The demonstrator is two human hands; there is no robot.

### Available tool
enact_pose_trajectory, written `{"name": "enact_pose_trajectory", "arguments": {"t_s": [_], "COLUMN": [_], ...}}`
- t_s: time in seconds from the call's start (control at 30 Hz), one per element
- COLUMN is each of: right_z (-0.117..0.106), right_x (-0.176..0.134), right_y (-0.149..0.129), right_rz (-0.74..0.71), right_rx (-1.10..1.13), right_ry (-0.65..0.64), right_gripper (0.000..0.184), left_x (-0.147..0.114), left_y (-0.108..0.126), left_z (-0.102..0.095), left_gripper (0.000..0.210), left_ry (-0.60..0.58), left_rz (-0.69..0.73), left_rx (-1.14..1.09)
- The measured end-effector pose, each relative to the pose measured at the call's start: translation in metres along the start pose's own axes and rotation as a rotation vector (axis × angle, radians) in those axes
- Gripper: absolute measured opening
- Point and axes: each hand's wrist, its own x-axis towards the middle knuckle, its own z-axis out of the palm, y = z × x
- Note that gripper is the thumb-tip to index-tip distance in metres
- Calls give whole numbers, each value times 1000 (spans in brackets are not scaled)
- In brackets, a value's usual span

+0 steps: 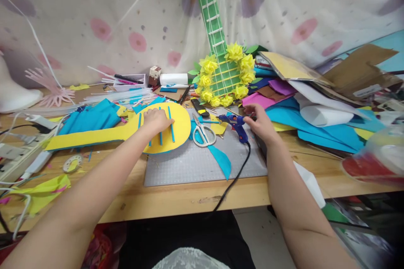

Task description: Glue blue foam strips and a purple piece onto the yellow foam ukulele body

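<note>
A yellow guitar-shaped cutout (179, 113) with a blue edge lies at the left of the mat, its long neck pointing left. Several thin blue strips (171, 128) run across its round body. My left hand (158, 121) rests palm down on that body, fingers over the strips, gripping nothing visible. At the right of the mat is a blue hot glue gun (235, 122), nozzle to the left and black cord running toward the table's front edge. My right hand (259, 122) has thumb and fingers closed at its rear end. Scissors (205, 134) with pale handles lie between the two hands.
A grey cutting mat (189, 172) lies under the work, with a blue scrap (222, 162) on it. Behind stands a green guitar (217, 33) with yellow flowers. Coloured sheets (315, 124) pile up at right, near a plastic tub (375, 157). Power strips (19, 155) sit at left.
</note>
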Motion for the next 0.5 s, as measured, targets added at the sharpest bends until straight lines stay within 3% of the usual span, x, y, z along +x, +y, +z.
{"name": "enact_pose_trajectory", "arguments": {"t_s": [0.1, 0.2, 0.33, 0.4, 0.5], "right_z": [13, 23, 31, 35, 36], "right_x": [-10, -13, -14, -14, -13], "right_y": [14, 11, 5, 5, 7], "right_rz": [82, 87, 189, 307, 437], "right_rx": [-45, -63, -35, 0, 199], "right_ry": [-150, -248, -220, -172, -69], "right_gripper": [62, 56, 44, 43, 46], "left_x": [3, 10, 13, 7, -13], "left_y": [3, 2, 4, 14, 40], "left_z": [8, 11, -1, -9, -13], "left_gripper": [35, 34, 28, 26, 17], "left_ry": [-76, -111, 41, 100, 7], "left_rz": [1, -35, -55, -48, -28], "left_rx": [-12, -70, -248, -464, -1007]}}
